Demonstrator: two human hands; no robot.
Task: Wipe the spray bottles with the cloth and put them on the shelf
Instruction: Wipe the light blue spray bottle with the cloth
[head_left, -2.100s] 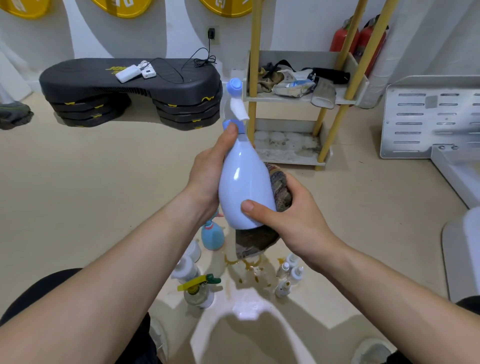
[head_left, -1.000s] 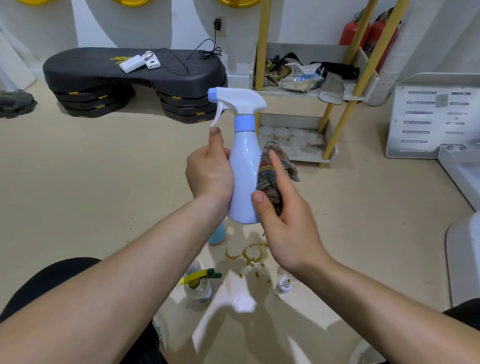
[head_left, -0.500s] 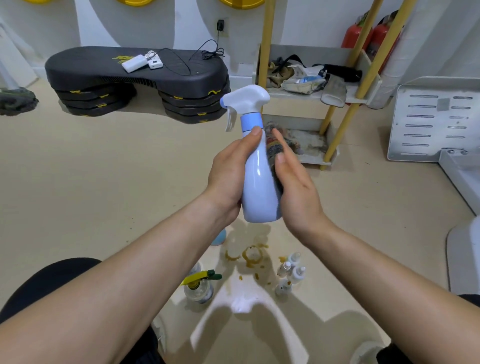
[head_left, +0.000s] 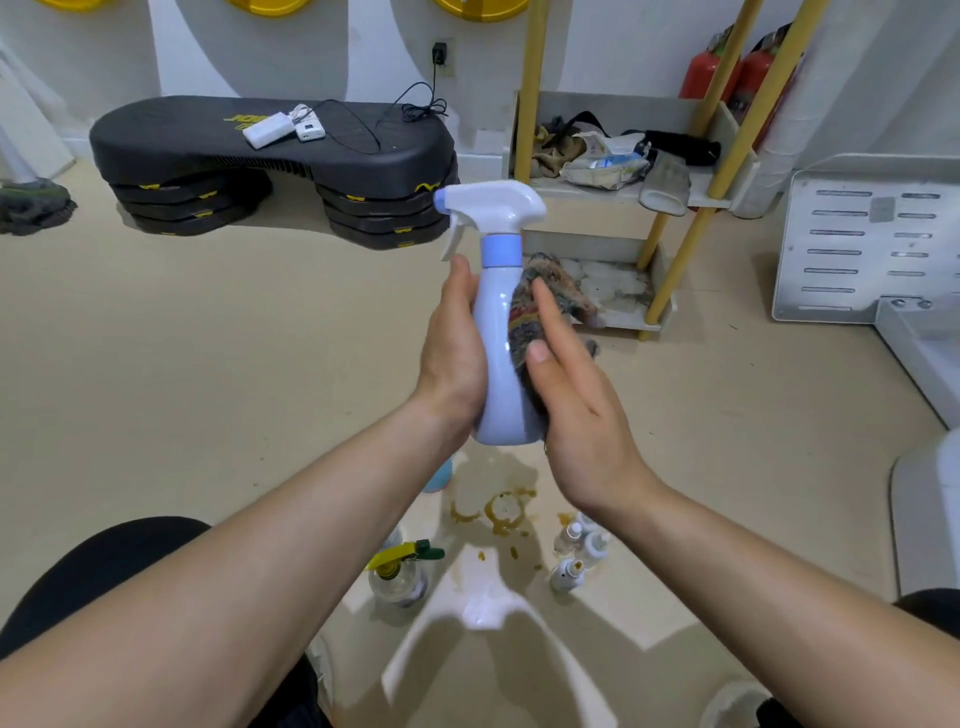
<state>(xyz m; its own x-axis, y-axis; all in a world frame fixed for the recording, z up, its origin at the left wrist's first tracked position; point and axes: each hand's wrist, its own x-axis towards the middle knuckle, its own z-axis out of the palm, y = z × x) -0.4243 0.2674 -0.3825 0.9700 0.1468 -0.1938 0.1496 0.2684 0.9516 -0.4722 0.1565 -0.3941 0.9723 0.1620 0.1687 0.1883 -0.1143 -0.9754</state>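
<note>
Holding the pale blue spray bottle (head_left: 496, 364) upright above the floor, my left hand (head_left: 454, 358) grips its body, thumb up the side, fingers hidden behind it. My right hand (head_left: 582, 405) presses the striped cloth (head_left: 522, 322) against the bottle's right side with straight fingers. The yellow-posted shelf (head_left: 623, 326) stands beyond; a yellow-triggered bottle (head_left: 397, 571) and small white bottles (head_left: 576, 551) sit on the floor below.

The left hand (head_left: 452, 358) gripped the spray bottle (head_left: 498, 322), its fingers out of sight behind it. Much of the cloth (head_left: 550, 280) hid between bottle and right hand (head_left: 582, 410). A blue bottle (head_left: 439, 475) on the floor peeped from under the left arm. The picture's top edge cut off the yellow discs (head_left: 480, 9).
</note>
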